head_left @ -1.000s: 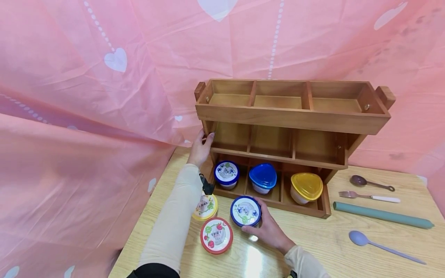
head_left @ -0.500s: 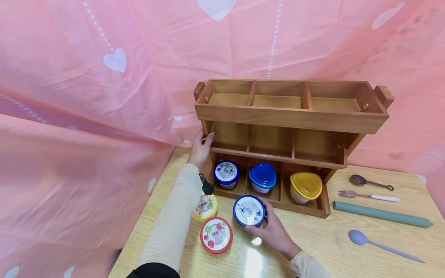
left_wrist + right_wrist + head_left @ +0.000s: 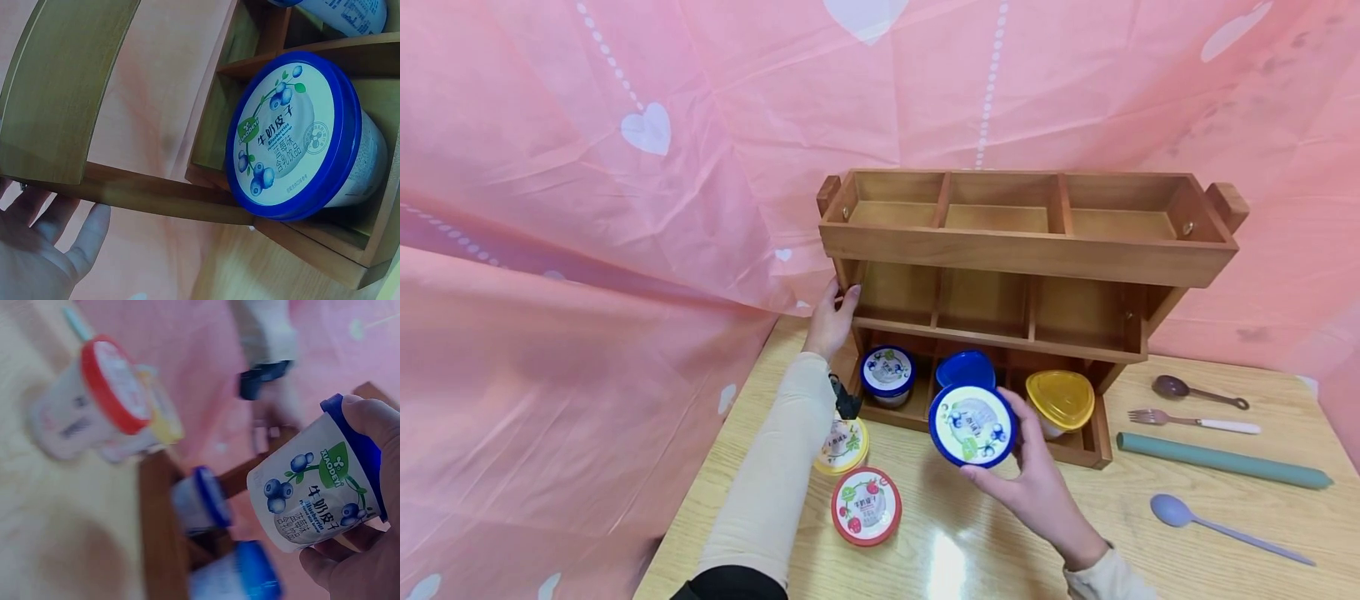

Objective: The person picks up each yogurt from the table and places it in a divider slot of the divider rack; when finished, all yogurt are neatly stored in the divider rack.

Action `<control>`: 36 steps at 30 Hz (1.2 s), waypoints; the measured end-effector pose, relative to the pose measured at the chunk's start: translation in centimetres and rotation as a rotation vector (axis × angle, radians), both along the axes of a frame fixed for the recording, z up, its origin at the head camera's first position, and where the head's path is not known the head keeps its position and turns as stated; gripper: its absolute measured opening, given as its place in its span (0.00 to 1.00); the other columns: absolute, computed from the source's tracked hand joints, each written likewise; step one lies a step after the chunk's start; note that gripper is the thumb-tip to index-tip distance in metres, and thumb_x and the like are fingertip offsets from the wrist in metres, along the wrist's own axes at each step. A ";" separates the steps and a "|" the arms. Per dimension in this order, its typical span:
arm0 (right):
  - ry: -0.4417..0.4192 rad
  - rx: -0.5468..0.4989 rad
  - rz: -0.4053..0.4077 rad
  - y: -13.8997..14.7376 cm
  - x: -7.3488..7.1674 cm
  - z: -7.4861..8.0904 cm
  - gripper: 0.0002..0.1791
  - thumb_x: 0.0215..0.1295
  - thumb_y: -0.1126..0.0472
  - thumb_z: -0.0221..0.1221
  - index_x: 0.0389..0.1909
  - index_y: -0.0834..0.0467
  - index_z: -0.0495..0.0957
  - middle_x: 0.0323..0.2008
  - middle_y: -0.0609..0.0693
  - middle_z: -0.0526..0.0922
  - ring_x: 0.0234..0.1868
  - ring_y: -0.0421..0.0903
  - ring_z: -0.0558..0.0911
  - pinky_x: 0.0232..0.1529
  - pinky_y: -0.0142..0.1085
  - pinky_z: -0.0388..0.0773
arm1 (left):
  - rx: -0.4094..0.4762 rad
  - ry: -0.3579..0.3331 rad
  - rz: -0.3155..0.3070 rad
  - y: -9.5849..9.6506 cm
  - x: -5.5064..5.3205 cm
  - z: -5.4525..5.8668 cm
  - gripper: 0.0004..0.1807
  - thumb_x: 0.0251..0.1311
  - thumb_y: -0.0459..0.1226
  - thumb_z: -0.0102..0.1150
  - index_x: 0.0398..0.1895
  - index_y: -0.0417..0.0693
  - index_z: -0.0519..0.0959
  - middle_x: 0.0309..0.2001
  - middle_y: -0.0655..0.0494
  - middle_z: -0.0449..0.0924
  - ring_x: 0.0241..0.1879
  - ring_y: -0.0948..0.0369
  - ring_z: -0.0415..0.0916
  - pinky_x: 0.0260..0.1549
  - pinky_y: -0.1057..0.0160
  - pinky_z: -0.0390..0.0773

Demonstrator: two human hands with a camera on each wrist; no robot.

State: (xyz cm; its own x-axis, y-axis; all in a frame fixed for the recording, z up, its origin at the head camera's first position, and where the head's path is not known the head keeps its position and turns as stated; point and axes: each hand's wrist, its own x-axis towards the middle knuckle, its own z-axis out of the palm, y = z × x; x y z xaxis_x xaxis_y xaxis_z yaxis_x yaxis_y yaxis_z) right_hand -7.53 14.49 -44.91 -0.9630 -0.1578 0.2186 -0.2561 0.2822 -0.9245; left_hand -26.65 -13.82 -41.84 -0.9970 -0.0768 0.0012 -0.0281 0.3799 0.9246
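My right hand [image 3: 1037, 492] grips a blueberry yogurt cup [image 3: 973, 425] with a dark blue lid, held up in front of the bottom tier of the wooden shelf [image 3: 1030, 254]. In the right wrist view the cup's white side [image 3: 312, 494] shows, with thumb and fingers around the lid end. My left hand [image 3: 831, 321] holds the shelf's left side at the middle tier; in the left wrist view its fingers [image 3: 90, 237] reach behind the wooden side piece. Another blueberry cup [image 3: 281, 140] sits in the bottom left compartment. A blue-lidded tub [image 3: 966, 368], partly hidden, occupies the middle one.
A yellow-lidded tub [image 3: 1062, 400] stands in the bottom right compartment. On the table, a red-lidded cup [image 3: 867, 507] and a yellow-lidded cup [image 3: 846, 450] stand near my left forearm. To the right lie a brown spoon [image 3: 1172, 387], fork [image 3: 1195, 421], green roll [image 3: 1225, 461] and purple spoon [image 3: 1172, 510].
My right hand has lifted the blueberry cup from in front of the shelf, up and to the right, so it now overlaps the blue-lidded tub. The left hand has stayed put.
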 end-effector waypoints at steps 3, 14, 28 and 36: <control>0.037 -0.001 -0.034 0.7 -0.1 1.7 0.58 0.49 0.70 0.74 0.76 0.51 0.49 0.69 0.56 0.59 0.58 0.31 0.70 0.54 0.17 0.70 | 0.002 0.001 -0.004 0.0 0.0 0.0 0.31 0.73 0.57 0.42 0.76 0.64 0.56 0.73 0.53 0.63 0.70 0.50 0.64 0.66 0.46 0.69; 0.112 -0.216 -0.107 4.8 -2.2 5.3 0.56 0.50 0.82 0.66 0.75 0.50 0.49 0.67 0.48 0.59 0.62 0.42 0.68 0.53 0.19 0.74 | 0.006 -0.008 -0.007 0.1 0.1 0.0 0.32 0.72 0.57 0.42 0.76 0.63 0.56 0.72 0.53 0.64 0.70 0.50 0.64 0.66 0.45 0.69; 0.111 -0.338 -0.235 9.1 -6.0 7.0 0.51 0.54 0.79 0.65 0.73 0.48 0.50 0.64 0.47 0.62 0.61 0.42 0.68 0.55 0.15 0.70 | -0.005 -0.015 0.000 0.1 0.1 -0.1 0.32 0.72 0.58 0.43 0.76 0.65 0.56 0.72 0.54 0.64 0.70 0.51 0.64 0.66 0.45 0.69; 0.038 -0.276 -0.277 9.5 -8.4 7.3 0.53 0.57 0.70 0.68 0.74 0.44 0.44 0.66 0.46 0.59 0.63 0.43 0.68 0.53 0.16 0.72 | -0.001 -0.018 0.005 0.1 0.2 -0.1 0.32 0.72 0.58 0.43 0.76 0.67 0.56 0.72 0.56 0.63 0.70 0.51 0.64 0.66 0.44 0.68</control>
